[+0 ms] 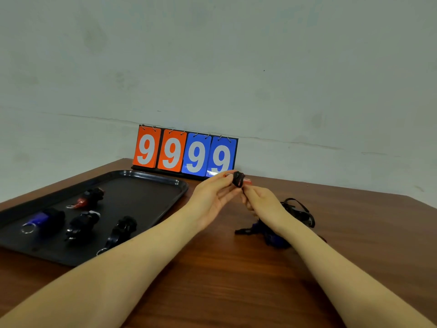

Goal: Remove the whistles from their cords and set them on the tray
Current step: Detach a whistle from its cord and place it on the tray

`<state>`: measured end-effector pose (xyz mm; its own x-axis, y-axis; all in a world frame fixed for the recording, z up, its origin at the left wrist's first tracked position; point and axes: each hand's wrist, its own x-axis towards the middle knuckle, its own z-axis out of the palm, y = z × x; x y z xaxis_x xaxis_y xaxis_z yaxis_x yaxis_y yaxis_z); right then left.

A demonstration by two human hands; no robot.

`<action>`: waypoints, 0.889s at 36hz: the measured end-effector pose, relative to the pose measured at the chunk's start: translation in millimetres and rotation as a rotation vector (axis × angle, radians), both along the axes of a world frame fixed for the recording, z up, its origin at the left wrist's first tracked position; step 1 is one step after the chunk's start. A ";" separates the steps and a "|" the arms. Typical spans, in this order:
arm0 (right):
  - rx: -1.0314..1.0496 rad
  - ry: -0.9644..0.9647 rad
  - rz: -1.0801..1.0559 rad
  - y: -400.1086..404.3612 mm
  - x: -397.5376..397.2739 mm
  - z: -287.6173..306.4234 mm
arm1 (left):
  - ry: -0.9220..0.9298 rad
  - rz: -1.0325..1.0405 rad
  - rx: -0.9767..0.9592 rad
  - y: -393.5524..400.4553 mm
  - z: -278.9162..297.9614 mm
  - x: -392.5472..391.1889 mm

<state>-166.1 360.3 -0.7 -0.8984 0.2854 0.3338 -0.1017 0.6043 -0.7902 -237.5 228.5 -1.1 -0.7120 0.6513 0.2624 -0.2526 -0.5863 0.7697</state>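
Whistle, black with a red part, sits raised above the counter between both hands, in front of the scoreboard. Left hand pinches it with fingertips, palm turned up. Right hand has its fingers curled at the whistle's underside; what it grips there is hidden. Four whistles lie on the black tray at left. A tangle of cords with a blue whistle lies under the right wrist.
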 end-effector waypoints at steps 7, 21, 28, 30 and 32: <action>0.481 -0.054 0.015 -13.2 1.5 -2.9 | 0.096 0.252 -0.105 -0.7 -5.1 -5.5; 0.412 0.123 -0.113 -3.6 2.0 -4.3 | 0.678 0.579 -0.576 -3.3 -6.1 -14.8; 0.343 0.186 -0.153 3.3 4.1 -4.1 | 0.709 0.421 -0.629 -5.5 -0.3 -9.7; 0.328 0.183 -0.156 4.9 5.7 -3.6 | 0.688 0.334 -0.620 -6.4 0.6 -8.2; 0.299 0.174 -0.146 4.8 7.4 -1.9 | 0.662 0.261 -0.599 -7.6 0.8 -6.4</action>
